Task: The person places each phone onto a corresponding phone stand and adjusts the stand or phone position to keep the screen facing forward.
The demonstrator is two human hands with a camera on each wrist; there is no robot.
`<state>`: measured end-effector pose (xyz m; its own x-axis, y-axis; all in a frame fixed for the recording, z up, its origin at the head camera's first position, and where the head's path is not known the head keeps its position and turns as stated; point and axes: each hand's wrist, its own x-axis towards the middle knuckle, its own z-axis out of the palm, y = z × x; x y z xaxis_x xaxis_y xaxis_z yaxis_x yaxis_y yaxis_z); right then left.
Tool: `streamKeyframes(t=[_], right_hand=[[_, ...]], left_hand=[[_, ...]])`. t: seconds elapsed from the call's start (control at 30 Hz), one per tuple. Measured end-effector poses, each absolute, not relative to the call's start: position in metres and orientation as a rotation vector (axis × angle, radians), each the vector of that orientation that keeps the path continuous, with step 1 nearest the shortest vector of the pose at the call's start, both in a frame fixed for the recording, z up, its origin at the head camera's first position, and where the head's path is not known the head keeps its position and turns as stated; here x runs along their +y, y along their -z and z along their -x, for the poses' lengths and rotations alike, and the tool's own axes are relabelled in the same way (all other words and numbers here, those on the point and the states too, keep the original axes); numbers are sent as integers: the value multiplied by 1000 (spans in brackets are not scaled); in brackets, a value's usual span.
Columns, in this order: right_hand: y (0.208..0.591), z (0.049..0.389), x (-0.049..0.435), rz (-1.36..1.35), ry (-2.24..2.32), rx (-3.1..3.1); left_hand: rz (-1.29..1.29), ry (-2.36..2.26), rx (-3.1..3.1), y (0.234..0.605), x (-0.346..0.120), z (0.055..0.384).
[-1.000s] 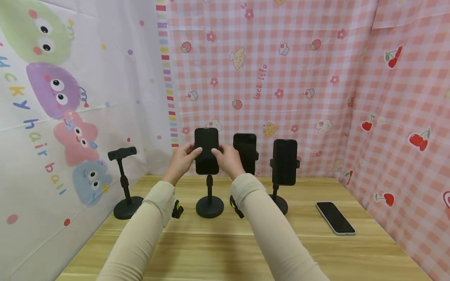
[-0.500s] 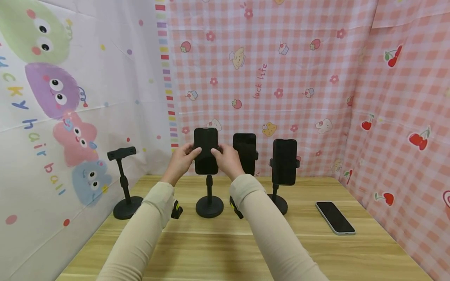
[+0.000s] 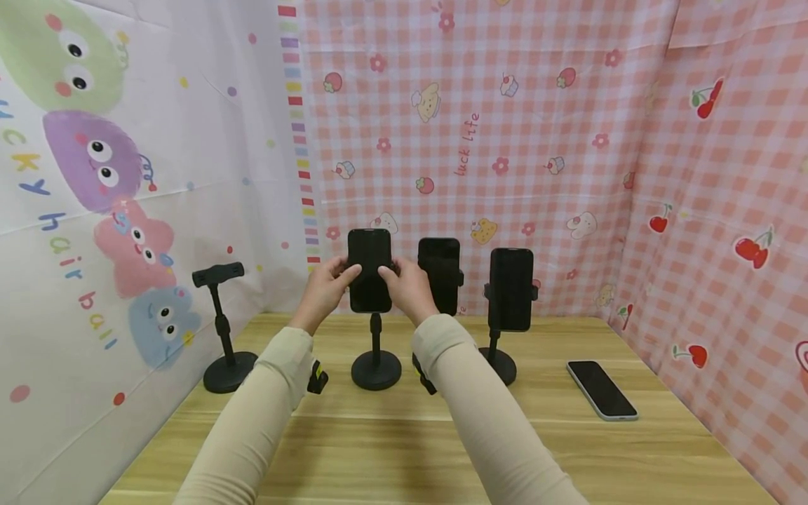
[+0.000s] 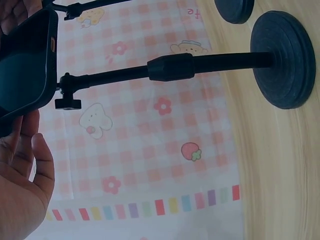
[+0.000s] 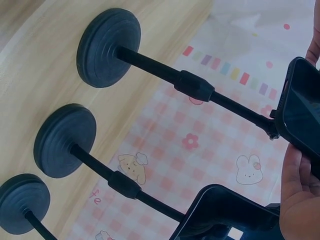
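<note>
Between my left hand (image 3: pixel 325 289) and my right hand (image 3: pixel 409 289) is the first phone (image 3: pixel 369 280), my thumbs in front of it; it is up on the middle stand (image 3: pixel 376 369), whose base rests on the table (image 3: pixel 391 456). Well to my left is the left stand (image 3: pixel 223 326), near the left cloth (image 3: pixel 208 126). Just right of the first phone, partly behind my right hand, is the second phone (image 3: pixel 440 266); right of that, the third phone (image 3: pixel 511 291) sits on the right stand (image 3: pixel 503 368). Farther right, the fourth phone (image 3: pixel 602 391) lies on the table, near the right cloth (image 3: pixel 701 196). The back cloth (image 3: pixel 492 105) hangs behind everything.
</note>
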<state>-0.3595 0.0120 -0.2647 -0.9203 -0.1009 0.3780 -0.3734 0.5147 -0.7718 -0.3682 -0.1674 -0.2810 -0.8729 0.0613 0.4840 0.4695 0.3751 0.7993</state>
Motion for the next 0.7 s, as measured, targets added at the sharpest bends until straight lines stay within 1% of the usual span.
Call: streamKeyframes(t=[0.7], right_hand=[[268, 357, 11, -421, -1363, -2439]], left_hand=[[474, 1563, -2263, 284, -169, 369]])
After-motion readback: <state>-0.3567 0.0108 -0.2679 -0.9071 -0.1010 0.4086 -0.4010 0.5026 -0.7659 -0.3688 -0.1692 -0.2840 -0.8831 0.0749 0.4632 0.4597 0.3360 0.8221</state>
